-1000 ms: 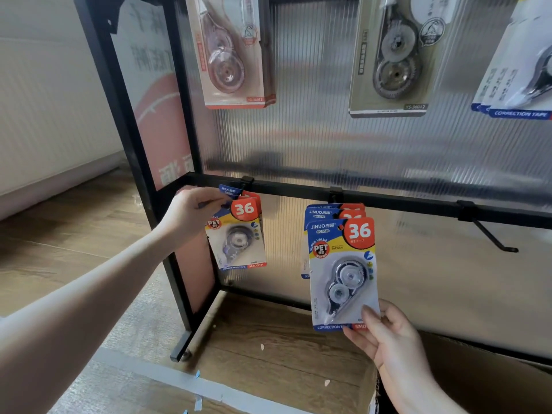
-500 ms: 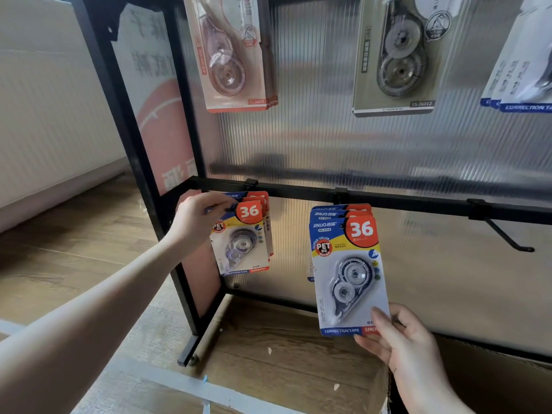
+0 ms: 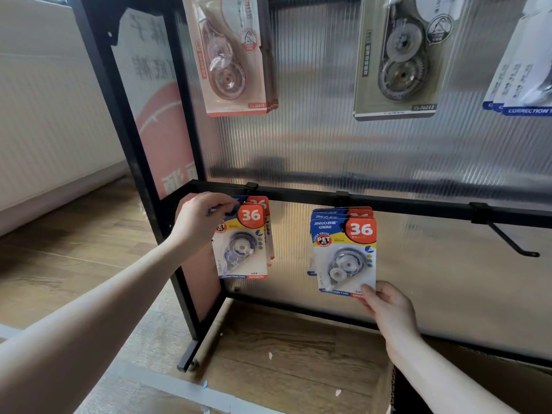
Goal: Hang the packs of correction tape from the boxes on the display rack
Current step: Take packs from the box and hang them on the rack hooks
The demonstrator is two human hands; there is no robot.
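Two bunches of blue-yellow correction tape packs marked "36" hang under the black lower bar (image 3: 298, 196) of the display rack. My left hand (image 3: 198, 218) grips the top left corner of the front pack (image 3: 242, 243) of the left bunch, at its hook. My right hand (image 3: 385, 304) pinches the bottom right corner of the front pack (image 3: 345, 255) of the middle bunch, which lies against the packs behind it. Whether either front pack sits on its hook is hidden.
An empty black hook (image 3: 507, 240) sticks out of the bar at right. Larger packs (image 3: 236, 55) hang on the upper row against the ribbed panel. A cardboard box (image 3: 448, 383) stands open at bottom right. Wooden floor lies to the left.
Both hands have stayed on their packs. The right pack has moved up and back against the middle bunch. The camera has shifted a little closer.
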